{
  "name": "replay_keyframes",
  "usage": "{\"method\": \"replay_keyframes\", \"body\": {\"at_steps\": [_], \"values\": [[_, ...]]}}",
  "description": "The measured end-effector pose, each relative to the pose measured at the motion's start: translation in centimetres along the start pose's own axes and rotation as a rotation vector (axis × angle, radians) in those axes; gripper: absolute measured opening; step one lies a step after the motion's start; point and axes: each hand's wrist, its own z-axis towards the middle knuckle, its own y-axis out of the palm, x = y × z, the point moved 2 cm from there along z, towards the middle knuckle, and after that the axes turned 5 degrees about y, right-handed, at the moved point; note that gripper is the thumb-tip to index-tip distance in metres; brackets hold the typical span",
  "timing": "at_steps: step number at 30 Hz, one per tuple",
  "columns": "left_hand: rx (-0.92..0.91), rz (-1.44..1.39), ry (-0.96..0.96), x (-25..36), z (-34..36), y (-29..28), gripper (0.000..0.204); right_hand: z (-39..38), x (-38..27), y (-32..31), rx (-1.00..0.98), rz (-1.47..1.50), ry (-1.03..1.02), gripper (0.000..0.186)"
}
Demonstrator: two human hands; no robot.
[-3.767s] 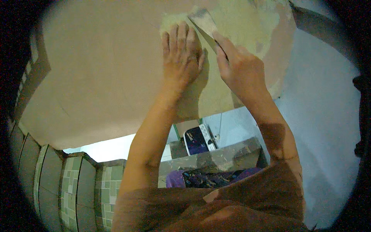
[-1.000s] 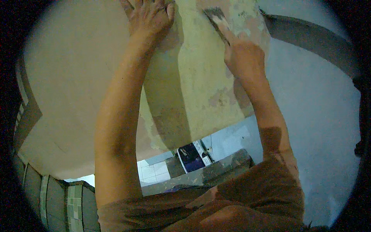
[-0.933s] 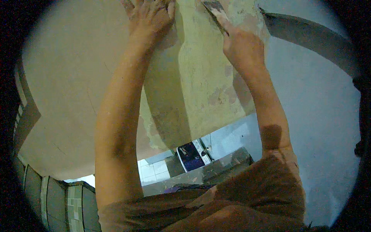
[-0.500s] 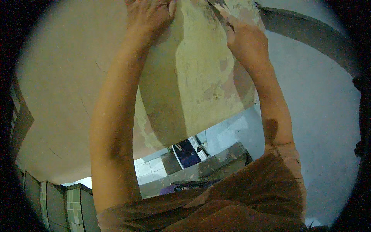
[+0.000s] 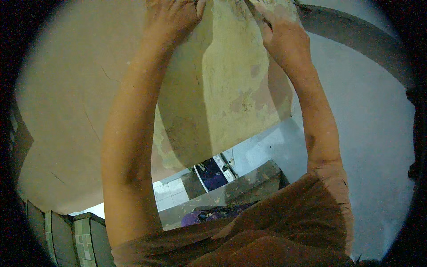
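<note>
High against a yellowish wall with patchy, peeling paint, both my arms are raised. My left hand is at the top edge, over the wall; its thumb lies bent beside it and the fingertips are out of the picture. Over to the right, my right hand is closed, its index finger stretched up along a dark narrow blade-like tool. Only a small part of this tool shows, next to the flaked patch near the wall's right edge; its tip is cut off by the frame.
A pale blue wall with a grey curved band meets the yellowish wall on the right. Below are a grey ledge, white floor tiles, a dark purple-blue panel and a purple item. Tiled panels stand lower left.
My right hand has shifted slightly upward, and less of the dark tool shows now. My left hand stays nearly in place. The background has tilted a little with the view.
</note>
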Motion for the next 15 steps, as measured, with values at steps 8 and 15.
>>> {"method": "replay_keyframes", "body": {"at_steps": [8, 15], "values": [[-0.026, -0.010, -0.026, 0.3, 0.1, 0.2, 0.055, -5.6, 1.4, -0.5, -0.223, -0.028, 0.071, 0.044], [-0.013, 0.107, -0.007, -0.5, -0.3, 0.4, 0.056, -3.6, 2.3, 0.5, -0.142, 0.040, 0.037, 0.046]]}}
